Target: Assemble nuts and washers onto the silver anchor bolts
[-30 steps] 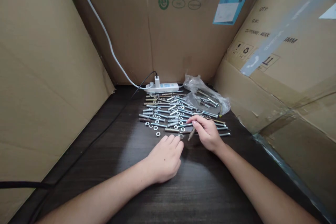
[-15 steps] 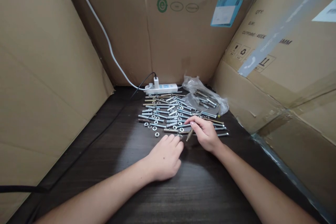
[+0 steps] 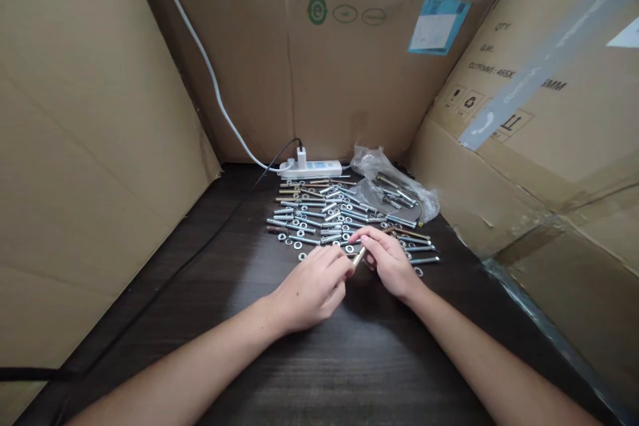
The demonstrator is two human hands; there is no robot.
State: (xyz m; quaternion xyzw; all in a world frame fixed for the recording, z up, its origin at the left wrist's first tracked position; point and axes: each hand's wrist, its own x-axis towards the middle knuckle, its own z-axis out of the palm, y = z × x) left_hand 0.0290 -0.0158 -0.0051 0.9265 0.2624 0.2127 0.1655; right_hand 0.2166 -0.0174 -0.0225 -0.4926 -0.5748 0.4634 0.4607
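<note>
Since the earlier frame the left hand [image 3: 312, 287] has slid forward from the bare worktop [image 3: 349, 373] and now meets the right hand [image 3: 389, 261], its fingertips closed on the lower tip of the small brass-coloured sleeve [image 3: 358, 257] that the right hand pinches between thumb and fingers. That sleeve is a short, smooth metal cylinder with a dull yellow sheen; its long axis runs on a slant, the near end pointing down and toward the left hand, the far end hidden under the right fingers. It sits just above the worktop at the near edge of the spread of bolts and washers [image 3: 319, 216], which are bright zinc-grey, thin rods lying mostly crosswise with small flat rings among them. Behind these lie a crinkled clear plastic bag [image 3: 382, 170] with more hardware and a white power strip [image 3: 312, 168]. Matt brown cardboard boxes [image 3: 90, 146] wall in the dark wood-grain worktop.
</note>
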